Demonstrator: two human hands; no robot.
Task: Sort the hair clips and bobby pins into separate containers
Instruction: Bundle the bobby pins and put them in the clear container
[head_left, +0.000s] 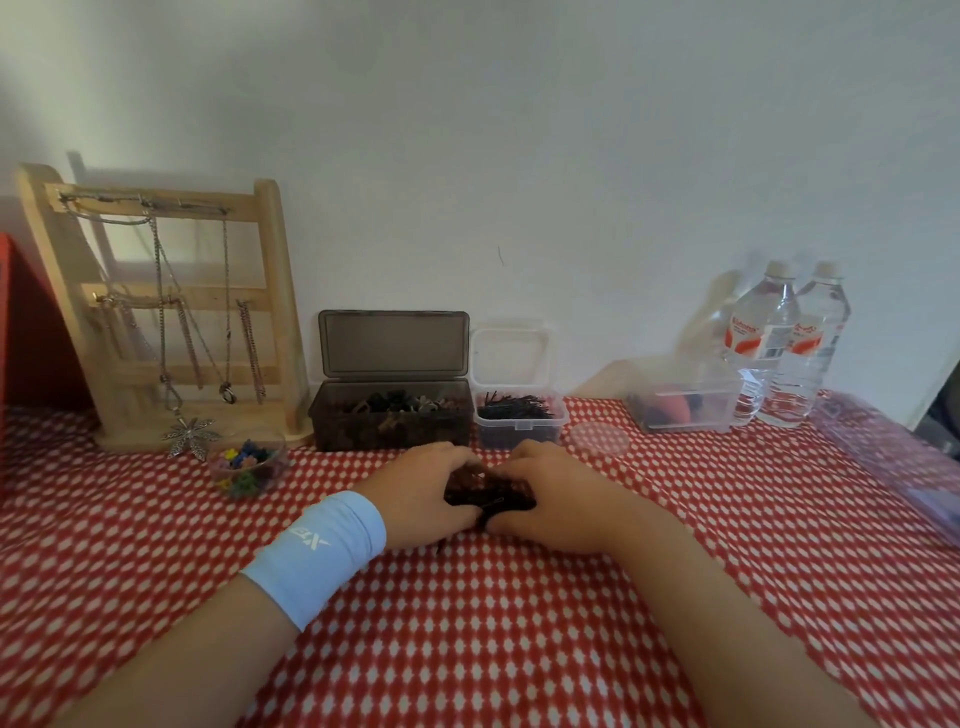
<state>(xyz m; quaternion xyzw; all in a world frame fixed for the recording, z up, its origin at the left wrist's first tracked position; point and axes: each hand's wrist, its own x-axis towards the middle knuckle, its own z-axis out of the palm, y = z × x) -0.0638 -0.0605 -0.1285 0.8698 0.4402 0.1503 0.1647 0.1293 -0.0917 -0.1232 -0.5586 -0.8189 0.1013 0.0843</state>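
Dark box (389, 439), clear box (493, 441) at worktop's back edge look well filled — left hand (421, 493), right hand (563, 501) clutch the leftover pile (488, 491).

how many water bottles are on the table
2. Both stand at the far right by the wall: the left bottle and the right bottle, side by side just behind the clear box. None looks hidden.

rack (272, 291) left | clip box (389, 415) centre | pin box (517, 415) beside, right | pile (488, 491) before boxes
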